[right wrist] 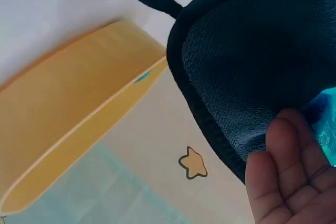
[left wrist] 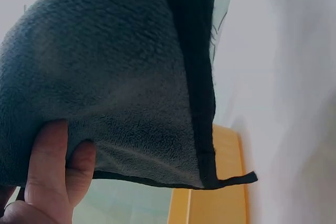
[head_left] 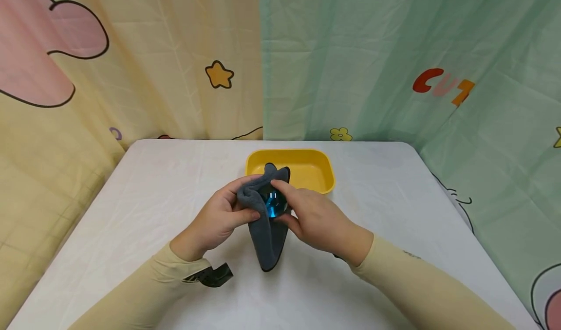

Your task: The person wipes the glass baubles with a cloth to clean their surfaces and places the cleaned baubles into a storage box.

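A dark grey cloth (head_left: pixel 266 245) with a black edge hangs from my left hand (head_left: pixel 215 219), pinched between thumb and fingers. My right hand (head_left: pixel 322 219) holds a shiny, clear blue ball (head_left: pixel 276 205) against the cloth, thumb below and fingers above. Folds of the cloth lie around the ball's left side. Up close in the left wrist view, the cloth (left wrist: pixel 121 66) hides most of the left hand and all of the ball. From the right wrist, part of the blue ball (right wrist: pixel 326 124) shows beside the curled fingers (right wrist: pixel 286 156).
Just behind the hands stands a yellow plastic tray (head_left: pixel 324 167) on the white table (head_left: pixel 184 169). A bit of blue (right wrist: pixel 143 76) shows at the tray's rim in the right wrist view. Printed curtains (head_left: pixel 359 57) hang behind the table. A black strap (head_left: pixel 215 275) dangles at the left wrist.
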The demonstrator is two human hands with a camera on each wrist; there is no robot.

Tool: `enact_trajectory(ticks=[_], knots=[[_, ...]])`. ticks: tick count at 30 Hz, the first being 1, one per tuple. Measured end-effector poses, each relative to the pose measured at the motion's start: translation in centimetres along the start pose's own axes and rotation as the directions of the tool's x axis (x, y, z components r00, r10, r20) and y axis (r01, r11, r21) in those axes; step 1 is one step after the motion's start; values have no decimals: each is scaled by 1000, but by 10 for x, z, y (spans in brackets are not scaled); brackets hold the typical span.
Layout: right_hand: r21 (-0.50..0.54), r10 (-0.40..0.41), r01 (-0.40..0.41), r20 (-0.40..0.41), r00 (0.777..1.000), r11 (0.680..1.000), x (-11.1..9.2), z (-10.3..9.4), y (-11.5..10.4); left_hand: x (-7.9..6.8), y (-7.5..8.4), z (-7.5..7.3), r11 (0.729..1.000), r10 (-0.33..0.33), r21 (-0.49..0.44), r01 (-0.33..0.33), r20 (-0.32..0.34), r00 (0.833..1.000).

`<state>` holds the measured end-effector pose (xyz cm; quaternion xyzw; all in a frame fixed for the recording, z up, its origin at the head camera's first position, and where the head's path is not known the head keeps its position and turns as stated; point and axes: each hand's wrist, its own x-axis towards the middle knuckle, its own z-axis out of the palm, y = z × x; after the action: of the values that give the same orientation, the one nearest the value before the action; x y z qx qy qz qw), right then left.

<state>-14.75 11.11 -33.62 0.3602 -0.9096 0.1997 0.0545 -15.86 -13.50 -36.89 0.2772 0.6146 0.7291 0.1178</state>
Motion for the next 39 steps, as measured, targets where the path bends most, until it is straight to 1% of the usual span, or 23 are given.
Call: enact_trajectory(ticks=[2,4,7,9,10,11,14,19,21,23,25,27,28,30,32,33,34,35,37,39], knots=[[48,23,-23,3,1000,999,0,0,1,0,0,0,1000,6,5,-6,5,1000],[139,74,-74,8,997,987,0,0,1,0,1,2,1000,10,9,-10,7,1000],[297,153,-147,3,988,944,1,2,1,1,1,3,1000,13,11,-13,6,1000],[356,182,-168,-8,983,919,1,4,0,2,1,4,1000,12,11,-12,1,1000],[365,187,-168,-18,982,916,1,5,-1,2,1,4,1000,12,12,-12,-2,1000],[362,189,-167,-26,982,917,0,5,-2,2,1,5,1000,12,15,-12,-5,1000],[313,169,-149,-38,985,938,0,5,-5,1,1,4,1000,13,20,-13,-10,1000],[156,63,-61,-7,998,986,1,0,-5,1,1,1,1000,21,4,-21,-19,1000],[81,33,-33,9,999,996,3,-1,-4,0,1,0,1000,21,-8,-21,-16,1000],[37,27,-28,20,999,999,3,-2,-3,0,1,0,1000,14,-16,-14,-7,1000],[59,47,-48,22,999,997,3,-1,-2,0,2,0,1000,6,-12,-6,-3,1000],[147,88,-91,26,996,985,3,1,-1,0,2,1,1000,-4,0,4,-3,1000],[213,115,-119,31,993,970,3,2,0,0,2,1,1000,-10,8,10,-4,1000],[340,170,-173,39,985,924,2,5,0,0,1,2,1000,-17,24,17,-7,1000],[413,209,-203,32,977,888,2,7,0,0,0,2,999,-21,33,21,-7,1000],[425,218,-206,21,976,881,2,8,-1,0,0,2,999,-21,34,21,-7,1000],[423,220,-203,8,975,883,1,9,-2,0,0,2,999,-20,35,20,-10,1000],[406,214,-194,-6,977,893,1,9,-3,0,-1,2,999,-16,35,16,-10,1000],[342,171,-148,-37,985,928,0,10,-4,0,0,1,999,-10,41,11,-18,1000],[274,116,-99,-46,992,956,0,10,-4,0,1,0,999,-8,36,9,-24,1000]])
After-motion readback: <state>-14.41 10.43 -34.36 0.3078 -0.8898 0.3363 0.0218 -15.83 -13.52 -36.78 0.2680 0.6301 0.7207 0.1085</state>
